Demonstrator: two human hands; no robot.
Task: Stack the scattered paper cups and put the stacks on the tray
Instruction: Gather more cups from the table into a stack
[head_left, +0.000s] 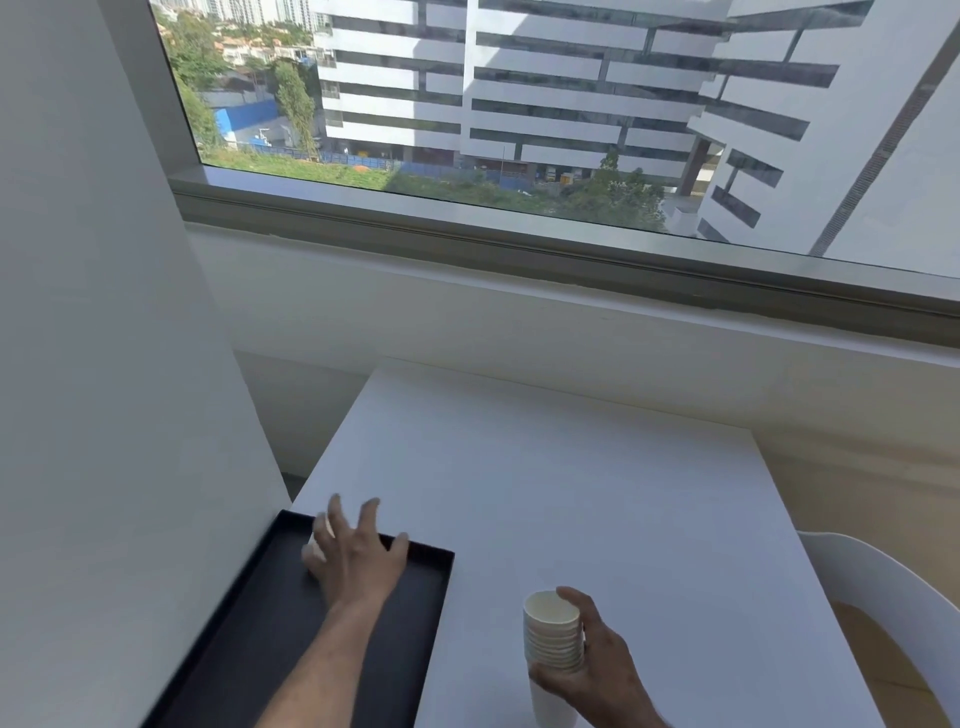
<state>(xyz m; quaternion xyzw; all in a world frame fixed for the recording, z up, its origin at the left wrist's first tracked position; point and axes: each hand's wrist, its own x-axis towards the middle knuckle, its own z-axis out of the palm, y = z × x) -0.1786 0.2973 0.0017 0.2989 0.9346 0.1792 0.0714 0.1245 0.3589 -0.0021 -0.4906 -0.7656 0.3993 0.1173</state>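
A black tray (270, 639) lies at the table's near left corner. My left hand (356, 556) hovers over its far end with fingers spread, and a white paper cup stack (314, 551) peeks out from behind the hand, mostly hidden. Whether the hand touches that stack I cannot tell. To the right of the tray, my right hand (597, 665) wraps around an upright stack of several white paper cups (553, 639) standing near the table's front edge.
The white table (571, 493) stands against a white wall below a large window (519, 104). A white wall panel (104, 364) borders the tray on the left. A white chair (893, 597) sits beside the table's right edge.
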